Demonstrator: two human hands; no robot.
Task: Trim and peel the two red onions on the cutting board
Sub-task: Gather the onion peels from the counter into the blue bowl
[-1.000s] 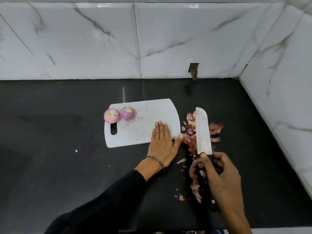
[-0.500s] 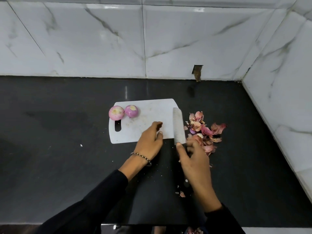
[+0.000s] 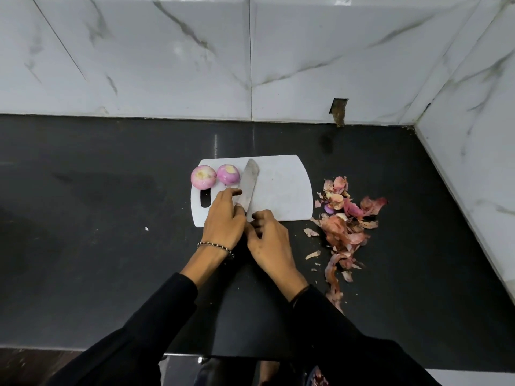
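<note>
Work surface: a black, polished countertop (image 3: 97, 218), running back to a marble-tiled wall and into a corner at the right. Lying directly on it: one white plastic cutting board (image 3: 281, 190), flat, near the middle, handle slot at its left end. Just beside the board's right edge, a loose heap of red onion skins (image 3: 345, 227) trails toward the front edge. One small white speck (image 3: 146, 229) lies left of the board.

On the flat white plastic cutting board (image 3: 281, 188) are two round pink onions (image 3: 203, 177) (image 3: 228, 175) with pale yellow tops and a dull grey metal knife (image 3: 249, 179). Right of the board are pink and brown papery onion skins (image 3: 342, 227).
</note>
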